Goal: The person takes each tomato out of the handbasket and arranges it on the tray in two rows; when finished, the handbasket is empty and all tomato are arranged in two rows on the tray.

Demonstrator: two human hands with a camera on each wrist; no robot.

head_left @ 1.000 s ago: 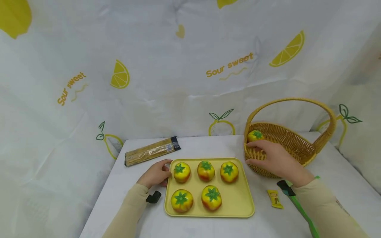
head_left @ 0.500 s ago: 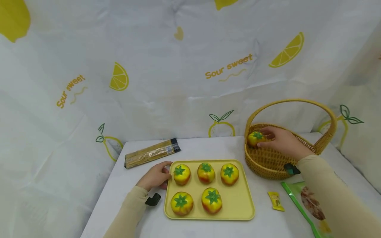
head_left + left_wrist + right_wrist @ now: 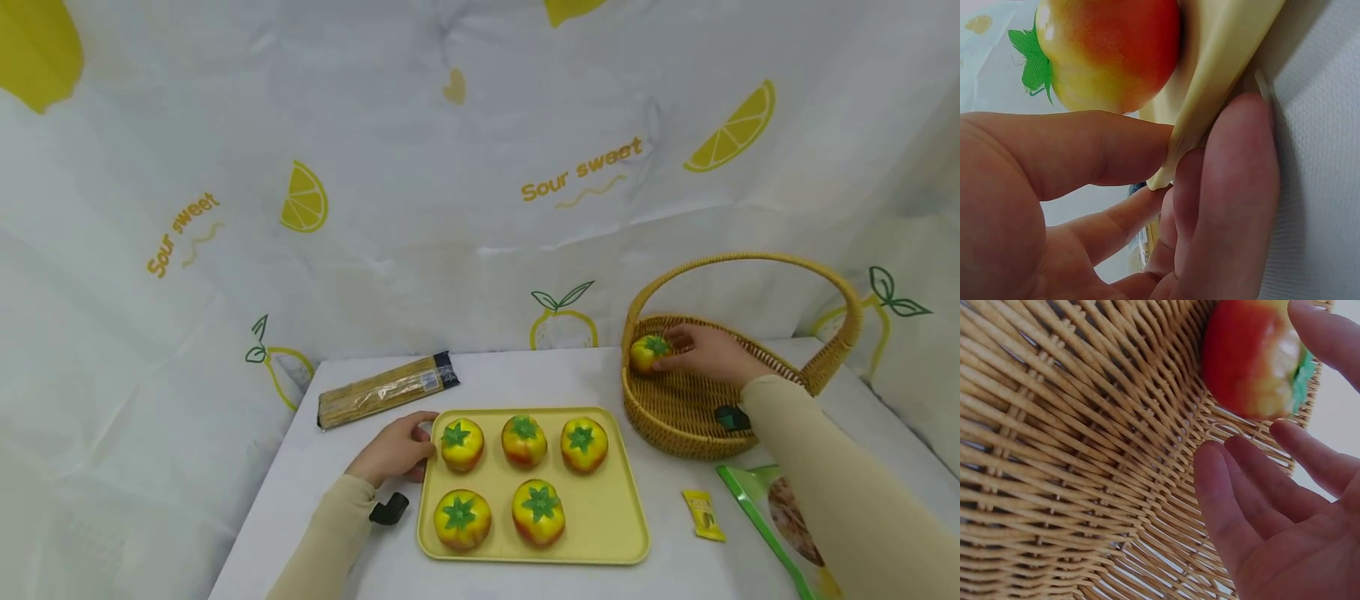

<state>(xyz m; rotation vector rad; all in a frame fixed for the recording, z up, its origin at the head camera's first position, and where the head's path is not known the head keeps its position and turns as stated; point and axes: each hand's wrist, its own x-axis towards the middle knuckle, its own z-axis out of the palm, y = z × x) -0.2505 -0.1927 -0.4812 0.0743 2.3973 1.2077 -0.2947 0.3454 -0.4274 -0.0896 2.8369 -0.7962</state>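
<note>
Yellow-red toy tomato (image 3: 648, 353) sits inside woven wicker basket (image 3: 678, 412); right hand (image 3: 708, 353), fingers loose, reaches it ungrasped. Left hand (image 3: 395, 450) pinches yellow plastic tray (image 3: 603, 533) rim; five tomatoes already placed.

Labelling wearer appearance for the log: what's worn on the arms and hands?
Both hands are bare: left hand, right hand. Long beige sleeves cover both arms. A small black device sits at the left wrist, another at the right.

Snack bag (image 3: 780, 525) cut by frame edge
</note>
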